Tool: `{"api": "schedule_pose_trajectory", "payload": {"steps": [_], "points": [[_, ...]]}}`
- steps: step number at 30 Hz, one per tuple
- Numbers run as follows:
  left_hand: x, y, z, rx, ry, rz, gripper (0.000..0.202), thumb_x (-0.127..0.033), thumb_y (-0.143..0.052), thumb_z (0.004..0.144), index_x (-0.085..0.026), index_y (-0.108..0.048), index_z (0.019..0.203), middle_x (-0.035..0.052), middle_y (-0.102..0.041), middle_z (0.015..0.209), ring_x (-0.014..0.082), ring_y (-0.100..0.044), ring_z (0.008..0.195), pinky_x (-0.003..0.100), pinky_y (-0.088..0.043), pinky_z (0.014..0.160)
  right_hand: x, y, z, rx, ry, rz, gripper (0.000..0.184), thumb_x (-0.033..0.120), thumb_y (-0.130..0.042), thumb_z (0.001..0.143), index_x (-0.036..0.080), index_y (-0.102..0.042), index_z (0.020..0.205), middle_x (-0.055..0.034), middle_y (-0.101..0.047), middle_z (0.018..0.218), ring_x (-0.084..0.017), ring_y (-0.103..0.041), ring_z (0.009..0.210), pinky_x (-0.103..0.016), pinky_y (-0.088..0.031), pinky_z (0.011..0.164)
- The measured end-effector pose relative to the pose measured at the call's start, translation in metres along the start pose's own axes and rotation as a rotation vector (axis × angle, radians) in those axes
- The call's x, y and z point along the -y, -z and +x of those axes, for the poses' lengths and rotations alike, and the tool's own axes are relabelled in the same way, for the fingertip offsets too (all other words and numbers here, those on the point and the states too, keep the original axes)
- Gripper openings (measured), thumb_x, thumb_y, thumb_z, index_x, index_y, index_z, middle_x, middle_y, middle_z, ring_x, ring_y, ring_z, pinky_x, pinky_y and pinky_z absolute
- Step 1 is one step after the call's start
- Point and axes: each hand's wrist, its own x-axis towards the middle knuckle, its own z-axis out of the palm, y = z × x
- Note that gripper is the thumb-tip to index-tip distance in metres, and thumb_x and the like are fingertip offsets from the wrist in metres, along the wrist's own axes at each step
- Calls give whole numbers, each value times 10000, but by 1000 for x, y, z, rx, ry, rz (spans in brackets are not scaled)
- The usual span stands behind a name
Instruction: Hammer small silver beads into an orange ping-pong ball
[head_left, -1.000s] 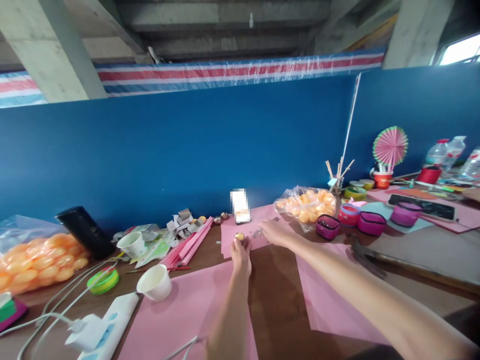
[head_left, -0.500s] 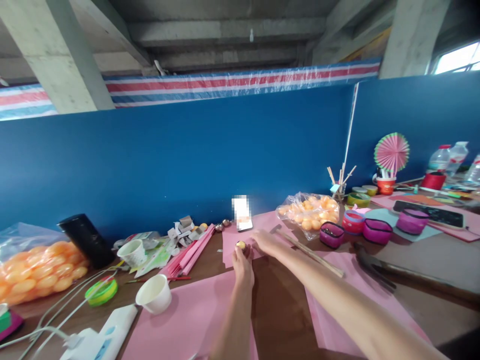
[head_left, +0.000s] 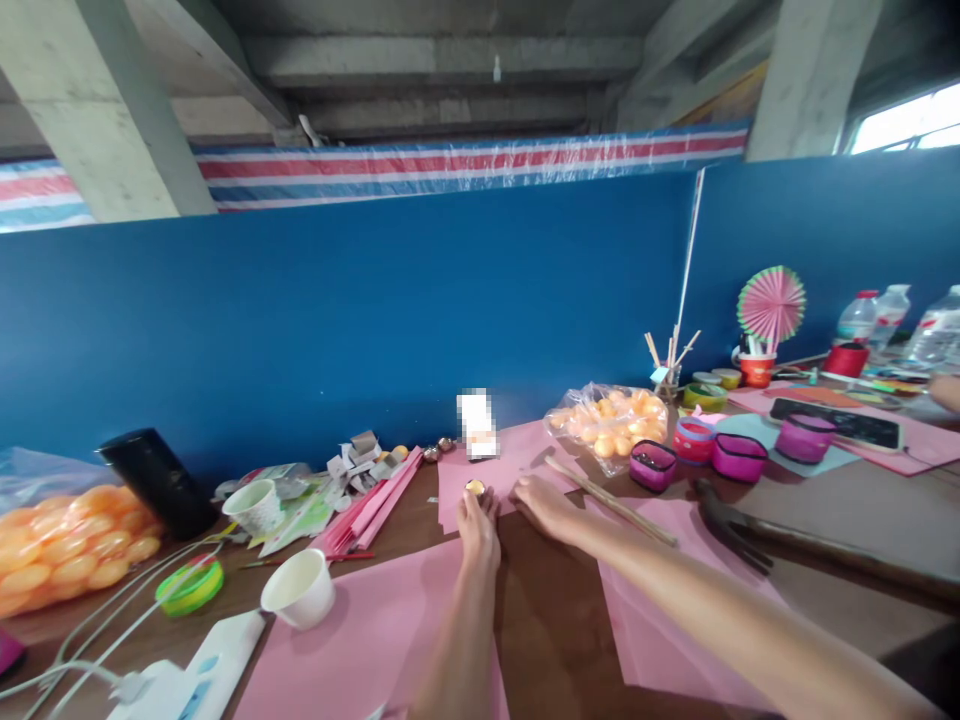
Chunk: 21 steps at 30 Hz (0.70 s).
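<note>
My left hand (head_left: 478,528) is closed round a small round golden piece with a dark rim (head_left: 475,488), held over the middle pink sheet (head_left: 457,470). Just to its right, my right hand (head_left: 546,508) is apart from it, low over the table with its fingers curled in. Whatever is in those fingers, if anything, is hidden. A thin wooden stick (head_left: 622,505) lies just beyond my right wrist. Behind my hands stands a phone with a blurred screen (head_left: 477,425), and two shiny metal balls (head_left: 437,450) rest left of it.
A hammer (head_left: 750,525) lies at the right, near purple pouches (head_left: 739,458). Bags of orange balls stand behind (head_left: 615,420) and far left (head_left: 75,540). A white paper cup (head_left: 300,590), a power strip (head_left: 202,670) with cables and folded pink paper strips (head_left: 375,505) occupy the left side.
My right hand has drawn back from my left hand, to the right and nearer to me. My left hand keeps hold of the golden piece. The view has shifted slightly.
</note>
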Motion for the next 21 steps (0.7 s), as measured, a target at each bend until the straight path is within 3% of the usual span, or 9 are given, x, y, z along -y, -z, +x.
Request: {"api": "schedule_pose_trajectory", "payload": {"steps": [9,15,19,21], "points": [[-2,-1,0,-3,18,7,197,-339,-393,830,-175,-503,831,99,-584,903,170,-601,892,321,-463,801,9,16,-35,23,48,58,173,152,-459,784,149,-632,788,-72,-613,840,-140,-555,777,-217,-380,687],[-2,0,2,6,18,2,210,-352,-397,827,-173,-508,826,86,-579,861,164,-606,869,330,-464,796,0,39,-8,-4,-41,-21,291,169,-349,837,195,-623,930,-38,-632,924,-130,-557,824,-222,-364,731],[-2,0,2,23,8,-15,213,-352,-400,826,-172,-511,803,75,-578,825,155,-609,844,339,-458,812,-12,44,17,33,-99,-99,236,134,-415,792,157,-650,779,-62,-631,784,-147,-551,736,-226,-350,639],[-1,1,1,25,4,-21,200,-344,-404,826,-174,-508,808,75,-579,823,155,-609,843,342,-457,818,-15,41,26,44,-114,-139,200,110,-454,762,149,-650,751,-75,-621,774,-164,-537,783,-230,-340,642]]}}
